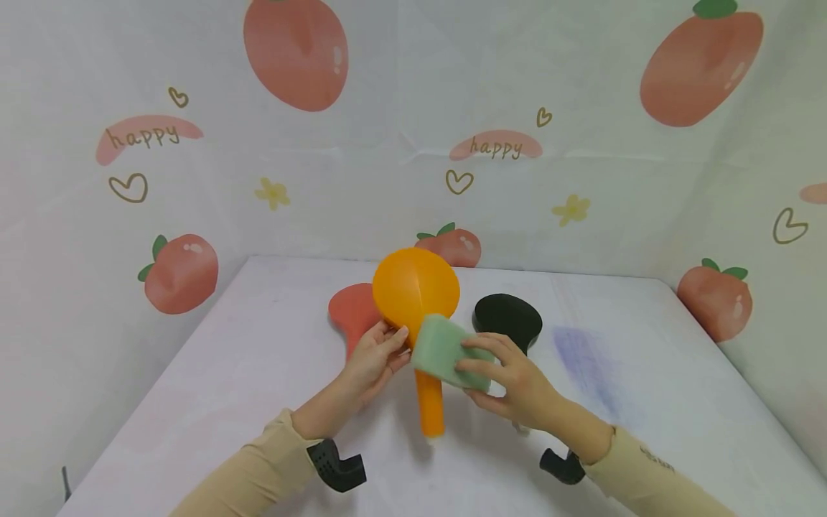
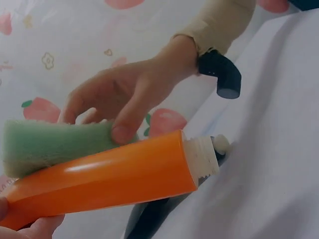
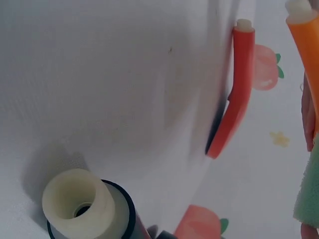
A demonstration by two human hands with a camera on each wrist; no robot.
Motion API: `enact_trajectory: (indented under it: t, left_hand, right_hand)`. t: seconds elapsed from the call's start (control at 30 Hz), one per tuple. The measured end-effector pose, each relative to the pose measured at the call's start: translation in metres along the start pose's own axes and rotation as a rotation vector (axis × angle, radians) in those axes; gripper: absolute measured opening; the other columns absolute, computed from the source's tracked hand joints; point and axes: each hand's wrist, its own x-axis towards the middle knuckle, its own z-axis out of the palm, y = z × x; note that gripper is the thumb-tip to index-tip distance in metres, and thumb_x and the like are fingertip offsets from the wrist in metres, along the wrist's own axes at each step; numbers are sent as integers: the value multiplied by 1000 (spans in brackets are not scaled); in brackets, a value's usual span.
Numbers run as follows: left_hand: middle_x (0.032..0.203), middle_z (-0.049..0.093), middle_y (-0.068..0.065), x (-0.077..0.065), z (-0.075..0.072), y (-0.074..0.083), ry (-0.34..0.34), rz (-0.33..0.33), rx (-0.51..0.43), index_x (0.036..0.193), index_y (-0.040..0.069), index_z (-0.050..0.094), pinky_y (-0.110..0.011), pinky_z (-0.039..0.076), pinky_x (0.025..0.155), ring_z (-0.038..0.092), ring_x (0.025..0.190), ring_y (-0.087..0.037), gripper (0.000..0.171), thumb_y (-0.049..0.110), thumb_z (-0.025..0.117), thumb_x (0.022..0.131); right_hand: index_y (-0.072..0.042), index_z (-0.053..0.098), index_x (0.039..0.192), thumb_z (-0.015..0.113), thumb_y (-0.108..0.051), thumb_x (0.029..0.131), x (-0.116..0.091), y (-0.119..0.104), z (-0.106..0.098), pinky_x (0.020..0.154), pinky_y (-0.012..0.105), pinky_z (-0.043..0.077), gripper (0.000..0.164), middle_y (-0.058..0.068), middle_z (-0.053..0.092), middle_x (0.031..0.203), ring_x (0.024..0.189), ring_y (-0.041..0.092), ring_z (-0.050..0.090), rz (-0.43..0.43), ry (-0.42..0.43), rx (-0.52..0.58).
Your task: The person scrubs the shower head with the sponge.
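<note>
An orange handheld shower head (image 1: pixel 416 287) with a round head and a pale threaded end (image 2: pixel 202 159) is tilted up above the table. My left hand (image 1: pixel 376 362) holds it by the neck, partly out of sight behind it. My right hand (image 1: pixel 517 377) grips a thick light green sponge (image 1: pixel 446 352) between thumb and fingers. The sponge lies against the neck and upper handle of the orange shower head, covering part of it. In the left wrist view, sponge (image 2: pixel 60 147) and handle (image 2: pixel 109 177) touch along their length.
Behind my left hand lies a red shower head (image 1: pixel 354 309), also in the right wrist view. A black shower head (image 1: pixel 508 317) lies behind my right hand. The white table (image 1: pixel 213 402) has a bluish-purple smudge (image 1: pixel 584 362) at right. A fruit-printed white cloth (image 1: pixel 388 179) hangs behind.
</note>
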Motion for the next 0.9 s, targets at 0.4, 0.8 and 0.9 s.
enact_trajectory:
  t: [0.4,0.8,0.9]
  left_hand:
    - [124,50,-7,3,-2,1,-26,42,-20,137,-2,32,-23,53,87,55,103,-14,42,11,42,99]
    - [132,44,-12,1,1,8,43,56,-63,140,-1,30,-21,54,83,55,100,-13,42,7,39,99]
    - [132,44,-12,1,1,8,47,49,-55,140,0,30,-21,54,84,55,101,-13,42,7,39,99]
  right_hand:
    - [-16,64,104,56,-34,91,-14,-4,6,109,13,29,24,14,54,116,110,24,48,47,0,117]
    - [-22,64,105,62,-28,87,-25,-19,8,97,27,45,19,6,55,116,108,24,48,-111,-93,82]
    - [-25,64,103,60,-28,87,-23,-20,7,89,35,49,18,3,56,116,107,26,50,-137,-100,21]
